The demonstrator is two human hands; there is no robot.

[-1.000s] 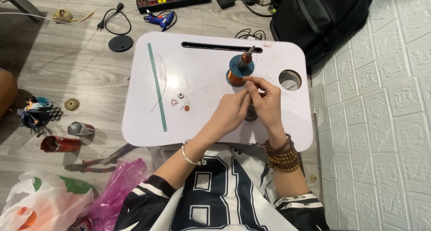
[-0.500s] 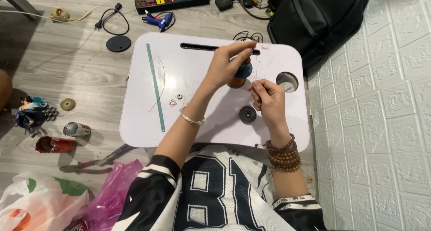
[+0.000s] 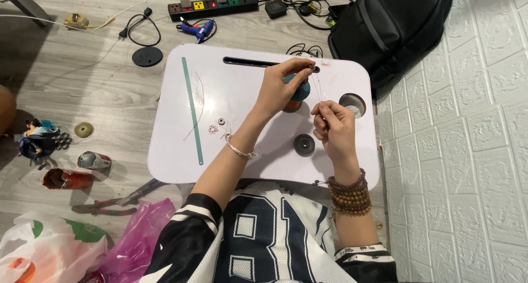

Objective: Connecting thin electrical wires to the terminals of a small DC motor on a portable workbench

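While a black backpack (image 3: 393,25) slumps on the floor at the far right, the white lap desk (image 3: 253,151) fills the middle of the view, its slot at the far edge and a round cup hole (image 3: 352,103) at the right. On the floor beyond it lie a power strip (image 3: 213,5) and a blue glue gun (image 3: 198,29); to the near left are plastic bags (image 3: 60,247) and pliers (image 3: 110,203). A long green strip (image 3: 192,110) lies along the left side of the desk, with a dark round disc (image 3: 304,144) nearer the person. The left hand (image 3: 283,88) is clenched over the top of a teal and orange wire spool (image 3: 297,93) standing near the far edge. The right hand (image 3: 335,128) pinches a thin wire (image 3: 318,90) running from the spool. To my eye, keeping the spool upright and the wire taut, drawn straight without kinking, would serve best. Small rings (image 3: 217,126) lie left of centre.
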